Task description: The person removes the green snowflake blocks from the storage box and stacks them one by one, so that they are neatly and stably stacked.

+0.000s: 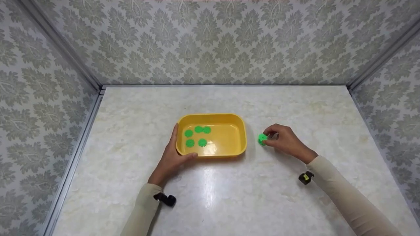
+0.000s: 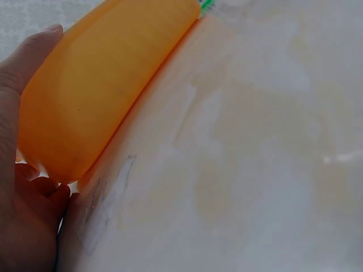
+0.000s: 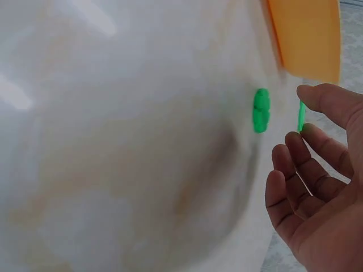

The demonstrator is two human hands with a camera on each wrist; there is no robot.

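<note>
A yellow plastic tub [image 1: 229, 144] stands mid-table with several green toothed discs [image 1: 197, 136] lying in its left half. My left hand [image 1: 174, 150] grips the tub's near left corner, fingers along the left wall and thumb on the front wall; the left wrist view shows the thumb [image 2: 34, 54] against the tub's orange-yellow side [image 2: 102, 85]. To the right of the tub, my right hand [image 1: 274, 137] pinches a green disc [image 3: 302, 116] edge-on between thumb and fingertip [image 3: 323, 99], just above the table. Another green disc [image 3: 261, 110] lies flat beside it.
The pale marble-look tabletop [image 1: 229, 196] is boxed in by patterned walls on the left, back and right, with metal rails at the corners. Small black cameras [image 1: 305, 177] sit at both wrists.
</note>
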